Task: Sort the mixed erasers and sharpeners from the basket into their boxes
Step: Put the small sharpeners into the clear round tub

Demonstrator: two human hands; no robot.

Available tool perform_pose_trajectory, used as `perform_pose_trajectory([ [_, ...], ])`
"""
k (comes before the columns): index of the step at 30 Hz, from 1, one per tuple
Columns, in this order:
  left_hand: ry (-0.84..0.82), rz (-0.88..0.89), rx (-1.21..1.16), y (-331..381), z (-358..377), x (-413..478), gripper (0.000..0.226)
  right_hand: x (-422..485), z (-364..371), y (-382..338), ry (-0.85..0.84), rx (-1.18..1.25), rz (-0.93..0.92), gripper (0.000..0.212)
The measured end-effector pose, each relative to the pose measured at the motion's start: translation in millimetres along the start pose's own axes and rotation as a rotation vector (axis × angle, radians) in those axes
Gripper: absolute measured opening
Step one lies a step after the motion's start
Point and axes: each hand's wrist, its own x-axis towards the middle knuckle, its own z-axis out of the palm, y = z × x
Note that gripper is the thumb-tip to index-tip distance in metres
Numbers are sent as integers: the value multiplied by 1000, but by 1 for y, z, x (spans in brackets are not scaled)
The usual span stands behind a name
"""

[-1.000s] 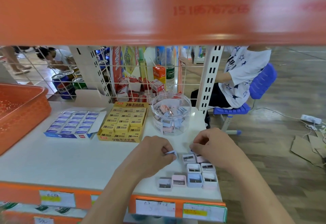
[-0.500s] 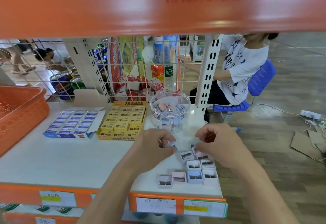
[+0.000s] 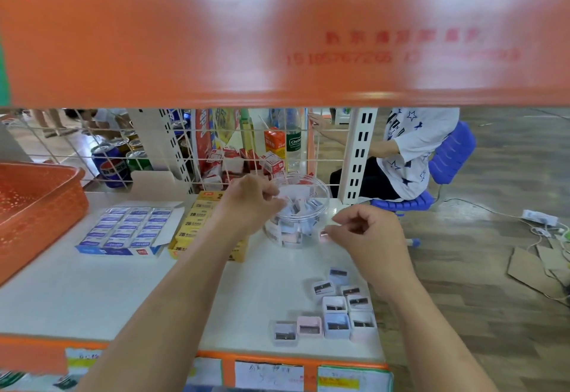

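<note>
Left hand: the left hand (image 3: 253, 203) is at the middle of the frame, over the left rim of the clear tub (image 3: 322, 194). Its fingers are curled with the tips drawn together above the opening. I cannot tell whether they hold anything.
Right hand: the right hand (image 3: 367, 234) is right of centre, just beside the tub's right wall. Its fingers are curled and the tips pinch a small pink sharpener (image 3: 323, 233).
Clear tub: it is round and open-topped, and stands at the back of the white shelf (image 3: 108, 293). It is partly filled with pale blue, pink and white sharpeners.
Loose sharpeners: a cluster of loose sharpeners (image 3: 336, 325) lies on the shelf at lower right of centre, near the front edge, blade slots facing up.
Eraser boxes: an open blue eraser box (image 3: 123, 231) sits at centre left. A yellow eraser box (image 3: 197, 222) marked 2B is just beside it on the right, partly behind the left forearm.
Basket: an orange basket (image 3: 37, 206) stands at the left edge.
Background: behind the wire grid are drink cans (image 3: 112, 163). A seated person (image 3: 410, 151) is at upper right.
</note>
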Motion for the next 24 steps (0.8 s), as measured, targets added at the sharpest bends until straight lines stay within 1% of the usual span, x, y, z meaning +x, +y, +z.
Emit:
perform_pose_trajectory([
  [2,4,-6,-19,-4,2,-4,30,8,5,-5,32,20,-13,16],
  [5,56,-4,-35,-8,-3,-15,26,22,13,-11,75,2,-38,15],
  [7,73,14,-37,-12,-6,-25,18,32,17,-16,84,-19,-58,14],
  [9,38,36,-63,-16,-6,-36,8,43,23,-20,107,-90,-94,13],
  [12,-68,45,-133,-20,-1,-56,10,52,30,-25,117,-265,-166,14],
  [15,-161,35,-182,-24,4,-71,11,54,33,-21,125,-341,-204,12],
  [20,-245,43,-180,-23,14,-78,17,42,25,-14,146,-275,-199,10],
  [22,-284,56,-184,-18,18,-79,24,34,20,-13,119,-227,-163,11],
  [24,-324,64,-197,-11,24,-79,32,27,13,-10,68,-228,-125,13],
])
